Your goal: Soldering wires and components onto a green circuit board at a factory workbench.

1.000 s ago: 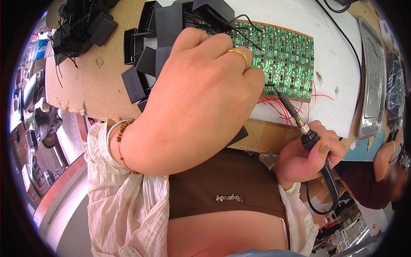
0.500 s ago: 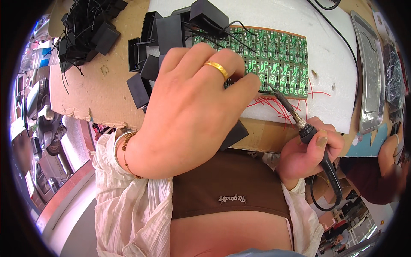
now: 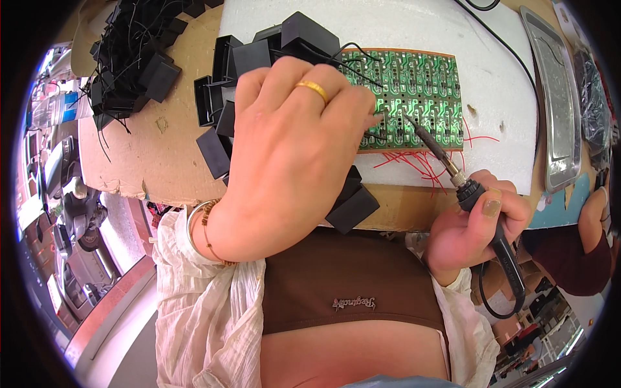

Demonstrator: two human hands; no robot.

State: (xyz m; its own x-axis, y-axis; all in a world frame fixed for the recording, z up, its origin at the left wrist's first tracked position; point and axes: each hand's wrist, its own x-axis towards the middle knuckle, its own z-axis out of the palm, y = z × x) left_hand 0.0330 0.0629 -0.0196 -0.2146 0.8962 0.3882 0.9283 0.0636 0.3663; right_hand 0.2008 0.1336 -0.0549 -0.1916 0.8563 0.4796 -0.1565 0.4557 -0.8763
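In my right hand is a soldering iron, gripped round its black handle. The iron's tip touches or hovers just over the green circuit board panel; I cannot tell which. My left hand is closed in a pinch above the panel's left part, covering some of it. A short stretch of black wire shows just below the fingertips, and the grip itself is mostly hidden. Black plastic boxes with black wires lie behind and left of this hand. Another black box sits near the table's front edge.
White foam lies under the panel, with red wires along its near edge. A heap of wired black boxes is at the far left, on cardboard. A metal tray stands at right. Another person's arm shows beyond.
My left hand has drawn slightly left over the panel, with less black wire showing at its fingertips. The iron's tip has shifted slightly up relative to the panel.
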